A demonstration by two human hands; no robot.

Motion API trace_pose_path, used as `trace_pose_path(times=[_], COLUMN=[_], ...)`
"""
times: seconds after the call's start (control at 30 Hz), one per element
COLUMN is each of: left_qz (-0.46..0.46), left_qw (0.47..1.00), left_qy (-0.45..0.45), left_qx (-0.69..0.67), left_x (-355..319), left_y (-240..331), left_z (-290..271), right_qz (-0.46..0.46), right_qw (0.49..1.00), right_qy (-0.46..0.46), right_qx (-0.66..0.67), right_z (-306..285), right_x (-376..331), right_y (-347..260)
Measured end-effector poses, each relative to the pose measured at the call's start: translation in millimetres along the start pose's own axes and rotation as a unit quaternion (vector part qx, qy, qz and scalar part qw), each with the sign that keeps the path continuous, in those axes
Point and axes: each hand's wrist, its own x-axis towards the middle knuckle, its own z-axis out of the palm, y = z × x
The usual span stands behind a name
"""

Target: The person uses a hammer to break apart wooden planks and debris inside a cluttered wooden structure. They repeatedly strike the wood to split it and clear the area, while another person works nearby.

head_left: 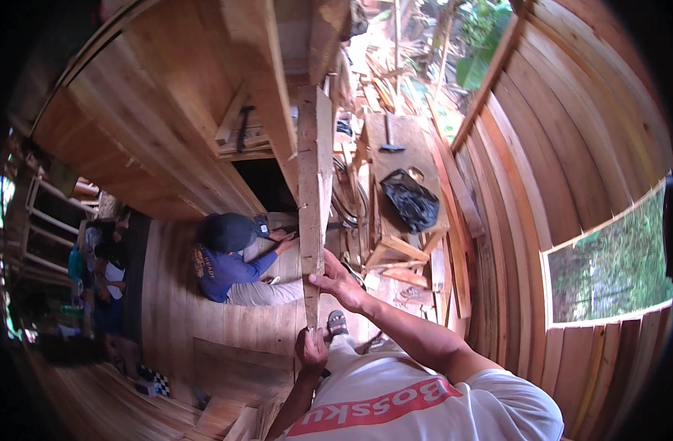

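A long, rough-sawn wooden beam (308,184) runs away from me up the middle of the view. Around its near end are the closed fingers of my left hand (312,349). A little farther along, my right hand (338,283) grips the beam's right side, thumb on the near face and the other fingers partly hidden. Beyond the beam on the left, a co-worker (230,257) in a dark cap and blue long-sleeved top sits on the plank floor. That person's hands (281,239) are close to the beam, and what they work on is partly hidden.
A wooden bench (425,158) at right carries a hammer (392,147) and a black plastic bag (410,200). Offcuts (406,275) and cables lie around it. Board walls (513,169) rise on the right, with a window opening (609,257). Other people (105,264) are at far left.
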Motion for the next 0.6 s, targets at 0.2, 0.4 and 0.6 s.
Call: trace_pose_path(times=[0.2, 0.4, 0.6], left_qz=[-0.002, -0.243, -0.115], left_qw=[0.956, 0.83, 0.778], left_qy=[-0.293, -0.212, -0.176], left_qx=[0.007, -0.456, -0.593], left_x=[-28.7, 34.3, 108.6], left_y=[-20.7, 7.7, 54.0], left_z=[39.8, -15.9, -11.5], right_qz=[-0.015, 0.034, 0.029], right_qw=[0.999, 0.993, 0.994], right_qy=[-0.022, -0.085, -0.03], right_qx=[-0.018, 0.07, -0.099], right_z=[-36.4, -68.4, -119.5], right_x=[-51.2, -99.9, -150.1], right_y=[1.4, 21.5, 36.3])
